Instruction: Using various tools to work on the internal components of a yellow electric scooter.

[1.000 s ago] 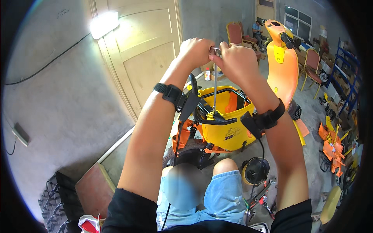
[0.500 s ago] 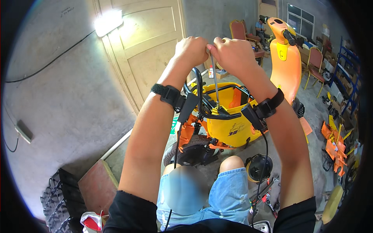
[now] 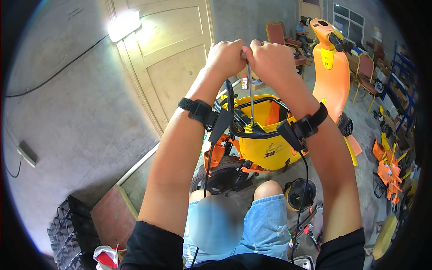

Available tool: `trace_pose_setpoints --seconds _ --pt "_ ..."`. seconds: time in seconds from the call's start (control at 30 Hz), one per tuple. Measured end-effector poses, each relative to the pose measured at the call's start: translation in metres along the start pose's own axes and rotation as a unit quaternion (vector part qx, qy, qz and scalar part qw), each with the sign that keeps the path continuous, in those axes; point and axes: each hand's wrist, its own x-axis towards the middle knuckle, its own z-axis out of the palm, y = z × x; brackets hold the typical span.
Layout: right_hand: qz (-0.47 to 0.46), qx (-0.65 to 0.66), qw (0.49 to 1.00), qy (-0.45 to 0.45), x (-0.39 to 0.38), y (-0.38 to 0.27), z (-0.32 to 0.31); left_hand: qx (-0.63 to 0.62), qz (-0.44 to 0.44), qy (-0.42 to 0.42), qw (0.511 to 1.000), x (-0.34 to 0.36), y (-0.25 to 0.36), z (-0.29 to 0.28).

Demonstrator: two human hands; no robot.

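My left hand (image 3: 227, 57) and my right hand (image 3: 271, 60) are closed side by side on the top of a T-handle wrench (image 3: 250, 92). Its crossbar is mostly hidden inside the fists. The long steel shaft runs down, nearly upright, to the rear of a yellow and orange electric scooter (image 3: 265, 150). At its lower end it meets the black tubular rack (image 3: 256, 133) above the yellow body shell. What the tip sits on is too small to make out. An open compartment in the yellow shell lies just beyond the shaft.
The scooter's rear wheel (image 3: 220, 175) stands before my knees, with a round black container (image 3: 300, 194) to the right. Orange and yellow parts (image 3: 388, 173) lie along the right floor. A black rack (image 3: 74, 229) stands lower left. Another person (image 3: 302, 33) sits far back near chairs.
Both hands have shifted slightly to the right, still gripping the wrench. The shaft's top has moved a little with them, while its lower end stays on the rack.
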Motion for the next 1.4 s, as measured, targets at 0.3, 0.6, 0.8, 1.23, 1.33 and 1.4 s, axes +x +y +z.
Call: trace_pose_setpoints --seconds 0.3,0.6,0.8,1.23,1.33,1.4 --pt "-0.014 -0.038 0.998 -0.038 -0.01 -0.014 -0.024 -0.195 0.057 0.002 0.979 0.003 -0.017 0.007" --pt "0.113 0.652 0.723 -0.198 -0.024 0.073 -0.016 -0.137 0.018 -0.025 0.99 0.0 -0.01 -0.001" --pt "0.018 0.661 0.75 -0.028 -0.036 0.045 0.051 -0.12 0.046 -0.026 0.991 0.009 0.01 0.003" --pt "0.131 0.731 0.656 0.137 -0.003 0.001 0.076 -0.171 0.134 -0.013 0.976 -0.002 0.002 -0.008" --pt "0.118 0.719 0.665 0.164 -0.005 0.005 0.079 -0.339 0.032 0.112 0.933 -0.005 0.015 -0.033" --pt "0.091 0.73 0.671 0.093 -0.009 0.004 0.075 -0.287 0.165 0.119 0.936 -0.007 0.034 -0.046"
